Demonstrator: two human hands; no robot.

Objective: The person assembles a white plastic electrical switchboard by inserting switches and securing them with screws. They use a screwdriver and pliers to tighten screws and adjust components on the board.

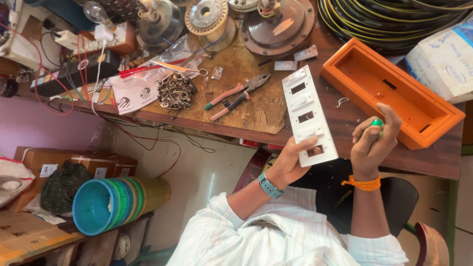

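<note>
Now L hand (290, 162) on switch plate (309, 116).

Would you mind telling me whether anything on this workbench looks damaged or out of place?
The brown mat under the pliers is torn and ragged along its front edge. The white switch plate in the left hand looks intact.

1. The white switch plate (308, 118) looks like smooth, matt plastic.
2. The orange box (394, 93) is glossy moulded plastic.
3. The surface (256, 106) is worn, rough wood.
4. The pliers (236, 96) are dull metal with rubbery grips.
</note>
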